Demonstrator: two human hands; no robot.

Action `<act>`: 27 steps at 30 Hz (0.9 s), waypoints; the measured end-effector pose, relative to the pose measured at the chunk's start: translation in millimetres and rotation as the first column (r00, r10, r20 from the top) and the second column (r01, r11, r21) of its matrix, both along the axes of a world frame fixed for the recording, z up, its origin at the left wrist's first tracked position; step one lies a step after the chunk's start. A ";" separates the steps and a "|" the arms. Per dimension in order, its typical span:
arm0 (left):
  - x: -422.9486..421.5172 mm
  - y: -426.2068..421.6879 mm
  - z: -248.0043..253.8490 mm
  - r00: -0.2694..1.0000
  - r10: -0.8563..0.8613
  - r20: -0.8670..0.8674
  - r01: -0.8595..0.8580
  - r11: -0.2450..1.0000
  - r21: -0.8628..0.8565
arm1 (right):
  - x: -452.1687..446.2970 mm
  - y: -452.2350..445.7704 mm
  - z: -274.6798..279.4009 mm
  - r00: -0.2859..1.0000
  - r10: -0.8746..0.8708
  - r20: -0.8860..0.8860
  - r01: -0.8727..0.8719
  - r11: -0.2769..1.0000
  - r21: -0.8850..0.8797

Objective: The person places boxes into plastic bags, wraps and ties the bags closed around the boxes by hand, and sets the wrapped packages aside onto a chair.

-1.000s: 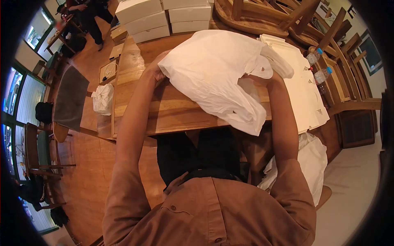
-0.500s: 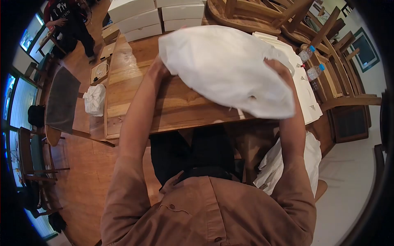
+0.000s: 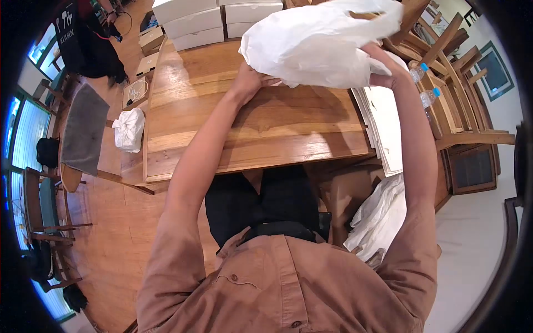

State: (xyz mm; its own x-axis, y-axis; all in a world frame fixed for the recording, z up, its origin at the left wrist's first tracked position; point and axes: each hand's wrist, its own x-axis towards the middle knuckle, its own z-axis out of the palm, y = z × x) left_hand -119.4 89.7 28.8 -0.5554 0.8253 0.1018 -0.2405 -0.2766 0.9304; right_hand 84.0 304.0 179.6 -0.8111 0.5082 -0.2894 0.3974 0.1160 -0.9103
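Your left hand (image 3: 252,83) and right hand (image 3: 385,66) touch a white bag (image 3: 308,44) above the table (image 3: 277,130). It partly hides your fingers (image 3: 374,51); their opening and grip cannot be told.

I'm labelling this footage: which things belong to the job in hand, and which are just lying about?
Likely part of the job: white plastic bag, between left hand and right hand; wooden table beneath.

Apparently just lying about: knotted white bundle, white boxes, blue-capped bottles.
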 end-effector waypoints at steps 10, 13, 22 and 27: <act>51.4 9.2 -10.3 0.874 -0.360 0.326 0.368 0.929 0.039 | -32.7 -24.1 23.4 0.935 0.223 0.275 -0.273 0.948 0.160; 56.7 8.6 -8.0 0.779 -0.312 0.544 0.368 0.930 0.006 | -45.2 -20.4 15.6 0.920 0.260 0.295 -0.312 0.939 0.146; 103.9 -10.6 -19.4 0.726 -0.247 0.641 0.261 0.962 0.076 | -75.3 -19.8 -1.4 0.866 0.298 0.402 -0.379 0.916 0.135; 105.1 -56.3 41.9 0.901 -0.397 -0.178 0.298 0.861 -0.411 | -93.6 -1.9 -27.7 0.695 0.248 0.675 -0.658 0.598 0.458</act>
State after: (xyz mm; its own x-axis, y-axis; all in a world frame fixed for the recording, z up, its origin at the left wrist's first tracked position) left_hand -14.3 33.4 70.7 -0.2219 0.9635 -0.1497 -0.0051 0.1524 0.9883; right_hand -9.6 302.1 151.9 -0.8140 0.3236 -0.4824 0.4642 0.8616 -0.2055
